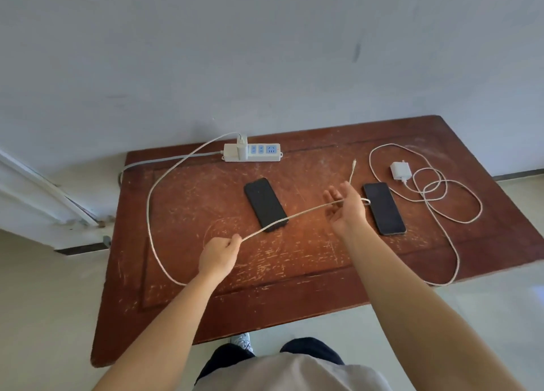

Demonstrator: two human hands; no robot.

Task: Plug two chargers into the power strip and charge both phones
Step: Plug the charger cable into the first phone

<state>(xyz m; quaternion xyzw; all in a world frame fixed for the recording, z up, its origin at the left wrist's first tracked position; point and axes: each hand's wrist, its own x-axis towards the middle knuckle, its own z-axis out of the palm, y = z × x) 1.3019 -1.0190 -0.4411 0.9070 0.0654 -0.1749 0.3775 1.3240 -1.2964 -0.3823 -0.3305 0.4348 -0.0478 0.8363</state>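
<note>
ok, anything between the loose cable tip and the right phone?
Nothing visible. The cable held by the right hand ends in a tip sticking up just left of the right phone; bare table lies between. The spare cable lies on the phone's other side.

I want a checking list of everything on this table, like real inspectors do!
Surface: scratched brown table.
Job's things: power strip holding the plugged charger; loose charger lying unplugged; left phone and right phone, both dark.
Clutter: nothing seen.
Hands: left hand pinches the first cable; right hand has fingers spread with that cable across them, grip unclear.
Cables: first cable's tip is free; second cable is coiled.
Surroundings: pale wall, pale floor.
</note>
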